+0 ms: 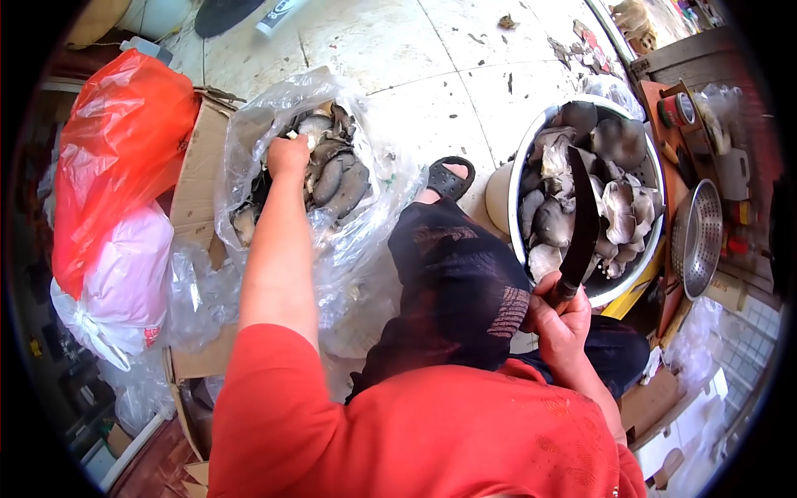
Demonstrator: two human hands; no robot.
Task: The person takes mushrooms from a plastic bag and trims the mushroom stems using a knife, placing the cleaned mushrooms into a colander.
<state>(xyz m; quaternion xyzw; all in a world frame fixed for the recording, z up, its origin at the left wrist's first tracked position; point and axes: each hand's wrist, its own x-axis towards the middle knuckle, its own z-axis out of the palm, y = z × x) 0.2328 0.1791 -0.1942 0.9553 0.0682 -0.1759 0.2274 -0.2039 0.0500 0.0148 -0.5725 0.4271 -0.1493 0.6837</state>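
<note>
My left hand (pixel 288 156) reaches into a clear plastic bag (pixel 249 124) of grey oyster mushrooms (pixel 340 183). Its fingers are curled closed, and a pale piece of mushroom (pixel 311 142) shows at the fingertips; the rest of what it grips is hidden. In front of my right knee, my right hand (pixel 566 328) is wrapped round the wooden handle of a knife (pixel 584 224). The long, dark, curved blade points up and away from me. Beyond the blade stands a white bucket (pixel 516 217) heaped with more grey oyster mushrooms (pixel 618 207).
Left of the bag are a cardboard box (pixel 198 178), a red plastic bag (pixel 124 141) and a pinkish-white tied bag (pixel 124 266). A metal colander (pixel 697 239) leans by a wooden shelf at the right. Scraps lie on the tiled floor (pixel 374 41); my sandalled foot (pixel 451 177) sits between bag and bucket.
</note>
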